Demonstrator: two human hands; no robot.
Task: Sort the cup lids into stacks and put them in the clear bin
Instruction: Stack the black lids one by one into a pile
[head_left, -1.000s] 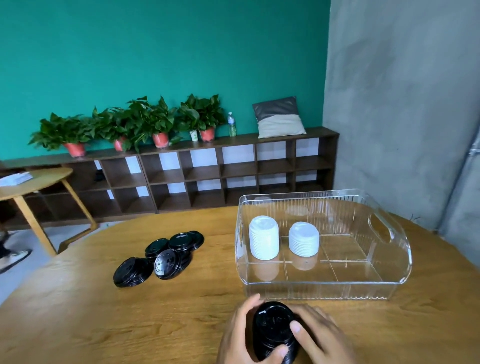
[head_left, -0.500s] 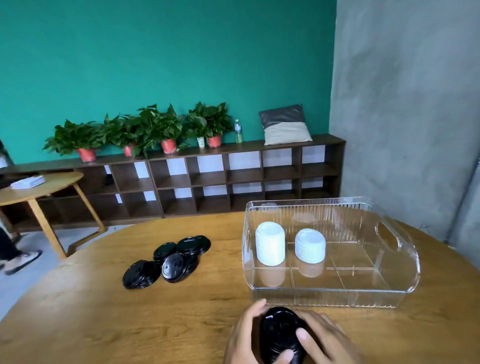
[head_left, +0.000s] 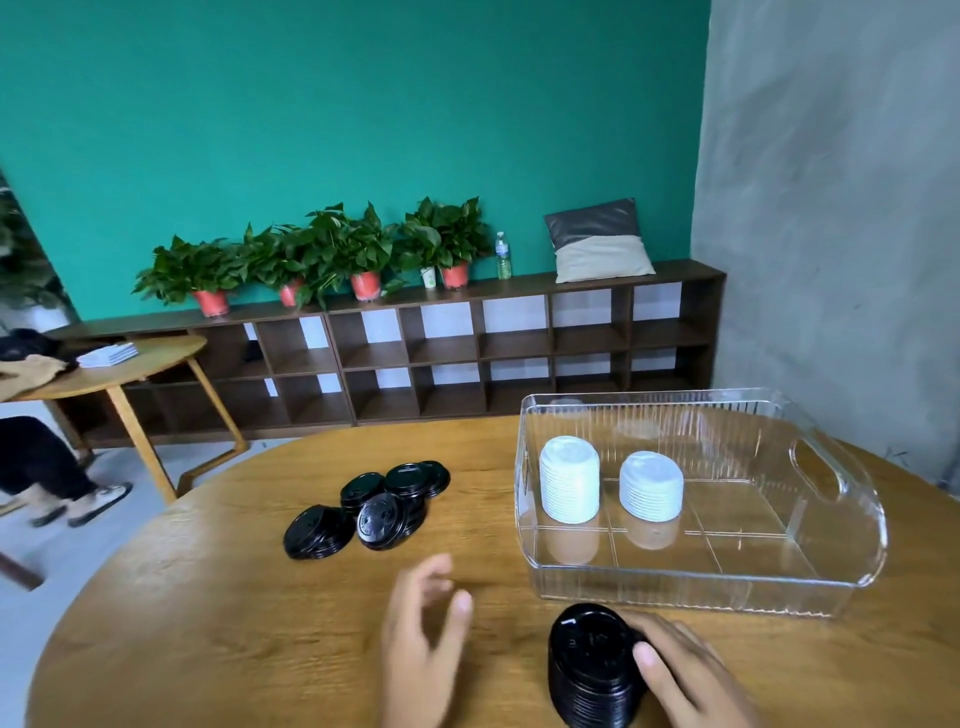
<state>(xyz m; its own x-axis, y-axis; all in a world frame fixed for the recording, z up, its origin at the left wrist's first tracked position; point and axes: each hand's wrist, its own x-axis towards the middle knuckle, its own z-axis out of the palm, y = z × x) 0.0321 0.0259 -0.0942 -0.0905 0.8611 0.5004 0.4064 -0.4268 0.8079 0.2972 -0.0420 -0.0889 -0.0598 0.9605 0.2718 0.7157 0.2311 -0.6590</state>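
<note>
We saw a round wooden worktop. At about 10 o'clock on it lay a loose pile of black lids, some flat and some leaning on each other. Nothing touched them.

Near 6 o'clock was the left hand. It was a bit blurry. Its fingers were spread and it held nothing. It floated just above the wood, apart from the loose pile and apart from the stack beside it.

A little to the right, near 5 o'clock, stood a tall stack of black lids. The right hand was wrapped around the right side of that stack, with the thumb pressed on its top edge. The stack stood just outside the near wall of the bin.

At about 2 o'clock sat the clear bin, with a handle hole in its right wall. Inside it, in the far left part, stood two stacks of white lids. The taller white stack was on the left. The shorter white stack was just beside it, not touching. The rest of the bin floor was bare.
</note>
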